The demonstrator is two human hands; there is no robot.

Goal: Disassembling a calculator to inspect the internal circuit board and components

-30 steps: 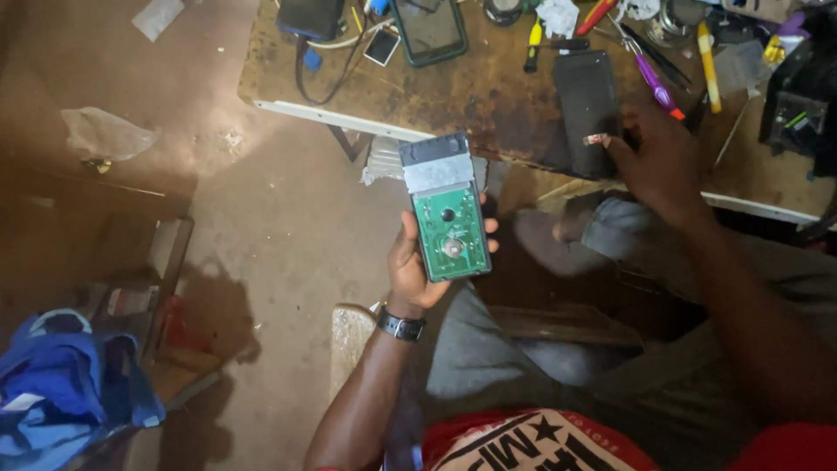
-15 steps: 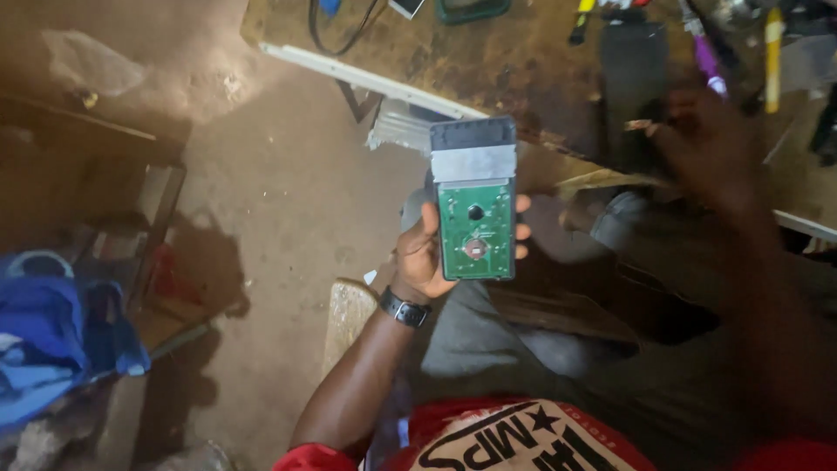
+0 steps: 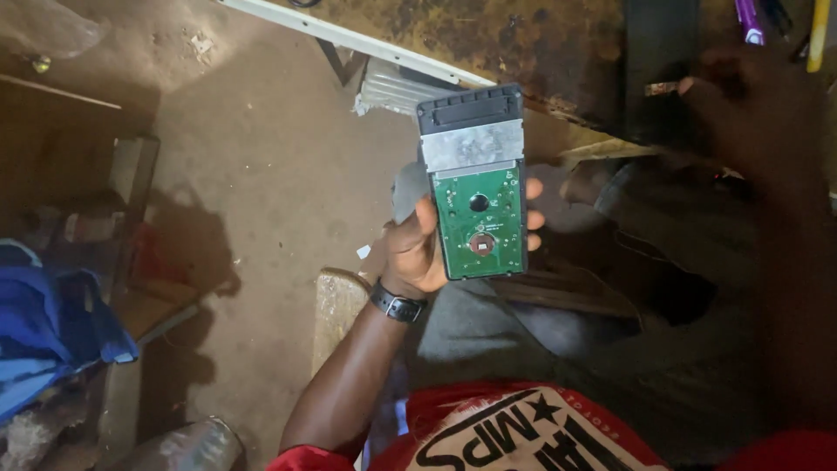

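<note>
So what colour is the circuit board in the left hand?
Green, with a silver strip and black cap above it; the board shows in the head view.

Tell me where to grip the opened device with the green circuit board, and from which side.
Probably by its long edges, from behind, as the left hand does: the opened device is a narrow upright slab with its green circuit board exposed in front.
</note>
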